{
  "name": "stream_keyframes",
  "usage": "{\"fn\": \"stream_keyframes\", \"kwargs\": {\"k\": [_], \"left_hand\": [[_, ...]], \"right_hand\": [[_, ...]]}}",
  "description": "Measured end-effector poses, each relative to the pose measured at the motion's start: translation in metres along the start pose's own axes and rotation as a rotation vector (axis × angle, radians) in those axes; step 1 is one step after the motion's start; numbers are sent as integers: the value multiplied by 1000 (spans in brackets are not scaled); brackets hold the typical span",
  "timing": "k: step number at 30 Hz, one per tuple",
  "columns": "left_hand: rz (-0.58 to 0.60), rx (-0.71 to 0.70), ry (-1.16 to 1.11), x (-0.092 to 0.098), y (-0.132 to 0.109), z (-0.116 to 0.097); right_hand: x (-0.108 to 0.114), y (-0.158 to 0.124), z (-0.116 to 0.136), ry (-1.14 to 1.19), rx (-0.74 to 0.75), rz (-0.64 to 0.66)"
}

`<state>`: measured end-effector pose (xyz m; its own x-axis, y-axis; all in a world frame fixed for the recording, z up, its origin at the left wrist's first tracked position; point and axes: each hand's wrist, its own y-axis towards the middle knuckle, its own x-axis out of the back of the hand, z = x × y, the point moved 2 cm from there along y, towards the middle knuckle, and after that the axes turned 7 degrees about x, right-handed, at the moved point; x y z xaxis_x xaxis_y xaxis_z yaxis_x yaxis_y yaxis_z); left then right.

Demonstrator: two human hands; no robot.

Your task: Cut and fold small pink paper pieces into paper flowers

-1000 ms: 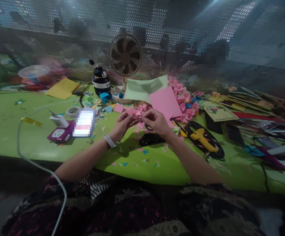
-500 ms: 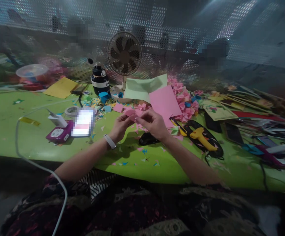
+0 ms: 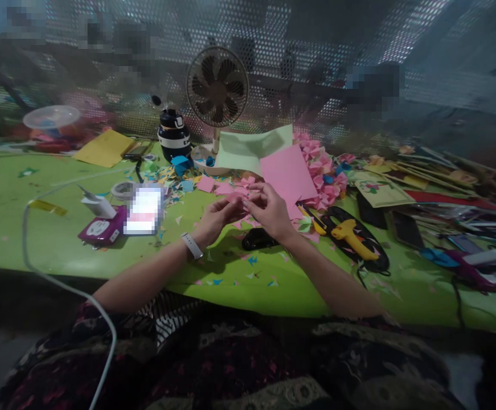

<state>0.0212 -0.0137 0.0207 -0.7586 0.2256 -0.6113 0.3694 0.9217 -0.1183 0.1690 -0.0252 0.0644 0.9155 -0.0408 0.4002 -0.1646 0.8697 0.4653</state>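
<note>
A small piece of pink paper (image 3: pixel 237 195) is pinched between my hands over the green table. My left hand (image 3: pixel 217 219), with a white band at the wrist, grips it from the left, fingers closed. My right hand (image 3: pixel 271 213) meets it from the right with thumb and fingertips pressed together on its edge. Behind my right hand lies a pink sheet (image 3: pixel 288 171), partly over a pale green sheet (image 3: pixel 251 149). A heap of folded pink paper pieces (image 3: pixel 322 171) is piled beside these sheets. A dark object (image 3: pixel 258 239) rests under my hands.
A yellow glue gun (image 3: pixel 354 242) lies on a black stand at right, near a yellow cutter (image 3: pixel 314 219). Leftward are a lit phone (image 3: pixel 144 210), a purple power adapter (image 3: pixel 102 228) and a white cable (image 3: pixel 24 239). A fan (image 3: pixel 217 88) and dark bottle (image 3: pixel 173 136) stand behind.
Both hands have shifted slightly right, still together on the pink paper. The fingers of my right hand have spread a little above the pinch. The view has moved slightly.
</note>
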Motion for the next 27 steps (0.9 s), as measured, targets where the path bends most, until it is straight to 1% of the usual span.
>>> {"fn": "stream_keyframes", "kwargs": {"k": [3, 7, 8, 9, 12, 14, 16, 18, 20, 22, 27], "left_hand": [[-8, -24, -7, 0, 2, 1], [-25, -86, -44, 0, 3, 0], [-30, -104, -51, 0, 3, -1], [-34, -119, -53, 0, 3, -1], [-44, -126, -36, 1, 3, -2], [-55, -119, 7, 3, 2, -6], [-70, -120, 90, 7, 2, -14], [-63, -82, 221, 11, 3, -22], [-9, -17, 339, 15, 4, -30], [28, 14, 414, 17, 5, -35], [105, 61, 522, 17, 4, -37]], "right_hand": [[0, 1, -1, -29, 16, -9], [3, 4, -6, -112, 58, -108], [3, 5, -7, -105, 54, -111], [2, 5, -8, -75, 39, -86], [0, 5, -9, 87, -39, 46], [1, 6, -9, 154, -81, 86], [5, 7, -8, 162, -113, 118], [10, 9, -8, 151, -134, 157], [15, 10, -9, 146, -139, 185], [18, 11, -9, 146, -141, 210], [20, 10, -10, 163, -175, 273]]}}
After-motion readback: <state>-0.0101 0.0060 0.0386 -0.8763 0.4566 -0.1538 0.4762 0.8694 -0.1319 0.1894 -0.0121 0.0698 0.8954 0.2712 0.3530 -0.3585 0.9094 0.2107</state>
